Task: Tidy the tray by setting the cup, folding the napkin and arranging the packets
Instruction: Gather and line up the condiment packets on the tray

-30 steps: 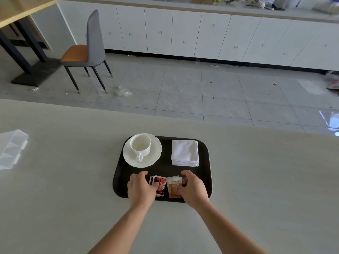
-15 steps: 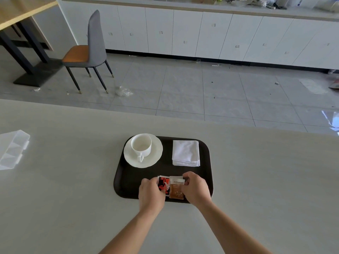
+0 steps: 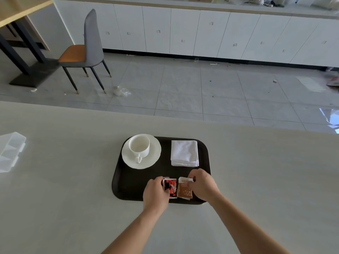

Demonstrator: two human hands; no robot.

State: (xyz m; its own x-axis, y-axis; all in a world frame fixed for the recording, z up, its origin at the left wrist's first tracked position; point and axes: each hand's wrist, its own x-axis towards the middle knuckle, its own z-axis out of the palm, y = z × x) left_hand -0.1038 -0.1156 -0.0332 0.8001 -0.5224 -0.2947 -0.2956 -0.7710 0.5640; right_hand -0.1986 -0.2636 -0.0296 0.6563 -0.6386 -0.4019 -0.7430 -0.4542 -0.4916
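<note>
A dark tray (image 3: 132, 182) lies on the pale table. At its far left a white cup (image 3: 139, 146) stands upright on a white saucer (image 3: 152, 158), handle toward me. A folded white napkin (image 3: 184, 153) lies at the far right. Along the near edge, my left hand (image 3: 156, 194) holds a stack of red and black packets (image 3: 171, 187) by its left side. My right hand (image 3: 202, 186) pinches a stack of brown packets (image 3: 184, 191) by its right side. The two stacks sit side by side, almost touching.
A clear plastic box (image 3: 10, 151) sits at the table's left edge. Beyond the table's far edge are a tiled floor, a grey and orange chair (image 3: 82, 54) and white cabinets (image 3: 183, 32).
Both hands have slid the packets rightward along the near edge. The fanned packets are now squared into two neat stacks, red on the left, brown on the right.
</note>
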